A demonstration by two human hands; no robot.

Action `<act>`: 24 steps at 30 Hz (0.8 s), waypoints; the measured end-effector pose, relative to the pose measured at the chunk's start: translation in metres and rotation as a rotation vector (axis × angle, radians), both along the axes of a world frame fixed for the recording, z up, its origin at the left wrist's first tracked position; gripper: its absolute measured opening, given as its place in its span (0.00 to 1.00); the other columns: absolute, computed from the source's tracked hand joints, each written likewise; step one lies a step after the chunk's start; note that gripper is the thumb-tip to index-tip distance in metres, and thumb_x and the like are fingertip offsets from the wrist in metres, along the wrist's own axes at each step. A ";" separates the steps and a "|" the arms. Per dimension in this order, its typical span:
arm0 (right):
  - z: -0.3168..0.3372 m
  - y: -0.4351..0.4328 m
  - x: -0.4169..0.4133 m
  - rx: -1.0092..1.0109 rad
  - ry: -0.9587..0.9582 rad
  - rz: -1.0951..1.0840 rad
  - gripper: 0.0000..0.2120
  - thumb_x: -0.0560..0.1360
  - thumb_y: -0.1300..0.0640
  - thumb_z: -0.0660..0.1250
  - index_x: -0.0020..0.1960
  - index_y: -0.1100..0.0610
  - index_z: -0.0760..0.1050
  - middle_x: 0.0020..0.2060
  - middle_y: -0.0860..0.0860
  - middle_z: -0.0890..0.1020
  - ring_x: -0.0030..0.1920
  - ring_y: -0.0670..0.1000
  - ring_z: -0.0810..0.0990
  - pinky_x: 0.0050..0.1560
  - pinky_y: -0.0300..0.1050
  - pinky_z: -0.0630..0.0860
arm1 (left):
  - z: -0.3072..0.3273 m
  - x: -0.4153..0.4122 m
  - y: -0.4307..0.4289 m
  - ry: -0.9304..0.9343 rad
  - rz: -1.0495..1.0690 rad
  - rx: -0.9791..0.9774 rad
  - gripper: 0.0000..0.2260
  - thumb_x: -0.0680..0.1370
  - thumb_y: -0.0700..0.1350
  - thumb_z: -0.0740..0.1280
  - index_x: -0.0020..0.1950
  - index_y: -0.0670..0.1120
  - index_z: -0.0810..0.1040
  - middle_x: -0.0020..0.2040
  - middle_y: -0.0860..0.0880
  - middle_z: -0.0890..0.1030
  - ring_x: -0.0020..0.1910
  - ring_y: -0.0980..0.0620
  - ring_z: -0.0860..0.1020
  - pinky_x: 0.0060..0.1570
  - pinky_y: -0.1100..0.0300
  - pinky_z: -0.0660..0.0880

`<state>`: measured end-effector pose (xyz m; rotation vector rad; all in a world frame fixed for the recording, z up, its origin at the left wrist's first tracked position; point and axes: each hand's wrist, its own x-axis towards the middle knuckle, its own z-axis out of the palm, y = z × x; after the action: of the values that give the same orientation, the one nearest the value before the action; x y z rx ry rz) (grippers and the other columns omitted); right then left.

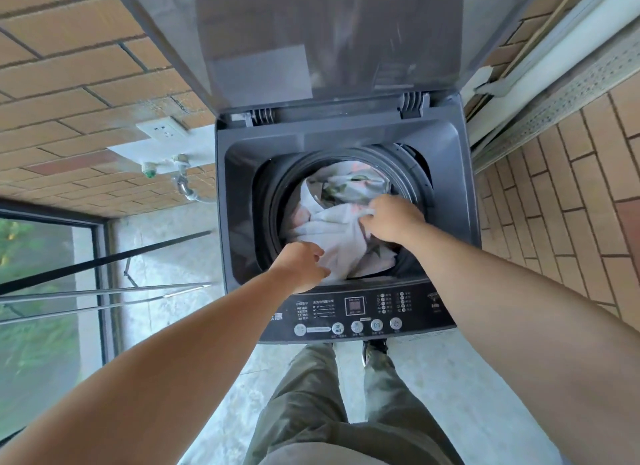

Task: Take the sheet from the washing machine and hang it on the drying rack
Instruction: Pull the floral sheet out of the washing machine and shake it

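Forearms extend from the lower edge of the view over the control panel (363,312) of the top-loading washing machine (239,174), whose lid (311,32) stands raised at its rear. Left hand (301,265) is at the front rim of the machine's drum, fingers curled around the near edge of the sheet (339,229). Right hand (393,220) is further inside the drum, toward the machine's right side, fingers closed on a bunched fold of the same fabric. The sheet, white with a faint printed pattern, lies crumpled inside the drum; only its near portion is drawn up to the front rim. Thin metal rails (104,291), probably the drying rack, run to the left of the machine, well apart from the sheet and bare. Task status: lid open, sheet gripped with both hands, extraction barely begun. Remaining: lift the full sheet clear of the drum, carry it left of the machine, spread it over the rails.
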<state>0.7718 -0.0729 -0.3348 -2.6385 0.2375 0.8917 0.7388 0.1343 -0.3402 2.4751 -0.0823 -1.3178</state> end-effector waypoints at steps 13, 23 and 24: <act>0.208 -0.005 0.030 0.787 -0.416 -0.391 0.22 0.74 0.53 0.68 0.30 0.51 0.57 0.24 0.42 0.58 0.28 0.46 0.59 0.32 0.46 0.55 | 0.079 0.006 -0.036 -0.335 0.568 -0.243 0.27 0.73 0.57 0.73 0.67 0.49 0.69 0.61 0.55 0.74 0.53 0.54 0.75 0.46 0.60 0.71; 0.274 -0.015 0.009 0.956 -0.493 -0.599 0.10 0.76 0.47 0.67 0.42 0.52 0.72 0.40 0.49 0.77 0.43 0.51 0.77 0.44 0.48 0.72 | 0.197 0.033 -0.063 -0.131 0.960 -0.677 0.11 0.79 0.45 0.67 0.62 0.47 0.78 0.55 0.45 0.82 0.48 0.43 0.83 0.40 0.49 0.83; 0.266 -0.022 0.006 0.883 -0.503 -0.624 0.09 0.75 0.46 0.67 0.46 0.51 0.73 0.44 0.48 0.79 0.46 0.51 0.79 0.47 0.49 0.74 | 0.215 0.038 -0.062 -0.186 1.001 -0.727 0.10 0.79 0.44 0.66 0.60 0.48 0.79 0.55 0.45 0.82 0.48 0.42 0.83 0.38 0.49 0.83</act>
<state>0.7774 -0.0945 -0.0683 -1.7045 0.3897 0.0542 0.7768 0.0727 -0.1248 1.5977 0.4824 -0.4811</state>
